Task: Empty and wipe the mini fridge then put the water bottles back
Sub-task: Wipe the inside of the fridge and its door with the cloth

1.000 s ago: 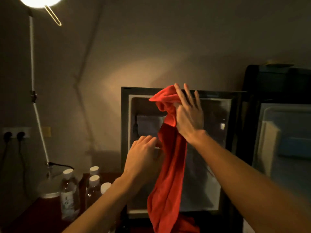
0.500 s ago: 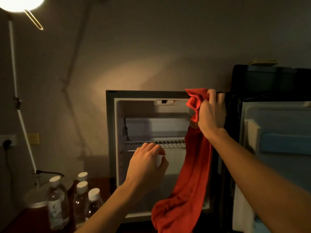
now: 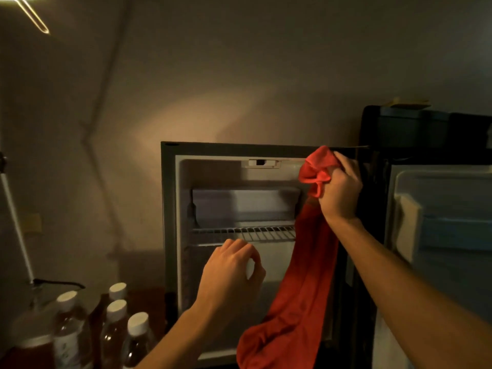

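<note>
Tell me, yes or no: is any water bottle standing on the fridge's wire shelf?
No, the wire shelf is bare, and the water bottles stand outside, left of the mini fridge.

fridge [image 3: 170,209] cavity open, cloth [image 3: 300,288] draping right
</note>
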The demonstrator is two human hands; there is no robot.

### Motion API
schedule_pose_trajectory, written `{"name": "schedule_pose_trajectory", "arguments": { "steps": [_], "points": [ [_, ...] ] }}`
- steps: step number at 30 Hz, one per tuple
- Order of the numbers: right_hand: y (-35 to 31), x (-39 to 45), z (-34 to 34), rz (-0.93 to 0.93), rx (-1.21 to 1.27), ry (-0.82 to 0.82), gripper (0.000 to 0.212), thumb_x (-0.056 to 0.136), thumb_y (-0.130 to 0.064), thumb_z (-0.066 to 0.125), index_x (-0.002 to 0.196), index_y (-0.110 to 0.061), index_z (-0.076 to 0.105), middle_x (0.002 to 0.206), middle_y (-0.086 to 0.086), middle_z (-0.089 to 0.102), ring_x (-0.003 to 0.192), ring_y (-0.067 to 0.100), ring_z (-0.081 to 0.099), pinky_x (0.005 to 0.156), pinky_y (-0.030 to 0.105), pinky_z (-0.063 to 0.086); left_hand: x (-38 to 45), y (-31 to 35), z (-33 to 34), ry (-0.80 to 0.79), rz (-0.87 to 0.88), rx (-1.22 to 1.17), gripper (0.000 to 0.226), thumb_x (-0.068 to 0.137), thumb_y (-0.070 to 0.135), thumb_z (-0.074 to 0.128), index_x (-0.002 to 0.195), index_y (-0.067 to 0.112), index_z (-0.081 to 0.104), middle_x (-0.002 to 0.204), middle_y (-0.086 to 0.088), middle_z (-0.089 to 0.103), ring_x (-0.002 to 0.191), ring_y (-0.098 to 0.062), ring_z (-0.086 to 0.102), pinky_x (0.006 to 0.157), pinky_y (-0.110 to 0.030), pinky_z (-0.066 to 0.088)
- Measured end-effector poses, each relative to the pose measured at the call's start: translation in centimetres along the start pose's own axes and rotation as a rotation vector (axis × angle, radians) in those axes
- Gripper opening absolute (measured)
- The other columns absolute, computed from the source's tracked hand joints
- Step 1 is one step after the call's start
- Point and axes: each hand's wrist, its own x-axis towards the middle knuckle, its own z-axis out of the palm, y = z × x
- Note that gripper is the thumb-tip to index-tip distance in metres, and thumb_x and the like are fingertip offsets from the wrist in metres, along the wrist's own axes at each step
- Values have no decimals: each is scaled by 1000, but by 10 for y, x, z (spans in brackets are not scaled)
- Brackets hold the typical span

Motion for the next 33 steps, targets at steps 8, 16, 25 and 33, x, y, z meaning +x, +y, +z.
{"name": "schedule_pose_trajectory", "arguments": {
  "steps": [8,16,25,33],
  "points": [
    [-13,2,-14,4,-250,-105,39,93,-15,43,131,-11,53,135,12,47,126,28,42,104,23,27,-6,3,22,-1,-2,-88,28,79,47,44,78,27,62,83,15,58,81,-6,49,68,-20,36],
    [-2,-46,5,-35,-724,-248,24,87,-2,56,107,4,70,158,23,9,140,40,17,113,42,28,-30,15,37,-26,95,-114,19,79,44,51,78,27,59,83,12,60,80,-11,53,66,-30,46],
    [-6,-44,-15,-197,-741,-76,28,83,-6,47,98,4,69,146,16,38,111,40,40,100,45,32,-16,14,36,-160,-24,-174,44,79,55,36,107,28,57,108,12,58,101,-9,55,82,-28,46],
    [-10,-48,-39,-94,-306,-112,36,74,8,58,109,3,64,137,17,41,117,15,44,105,1,18,44,76,85,-199,-34,-698,94,76,30,72,154,35,19,146,3,39,132,-7,36,100,0,23]
  ]
}}
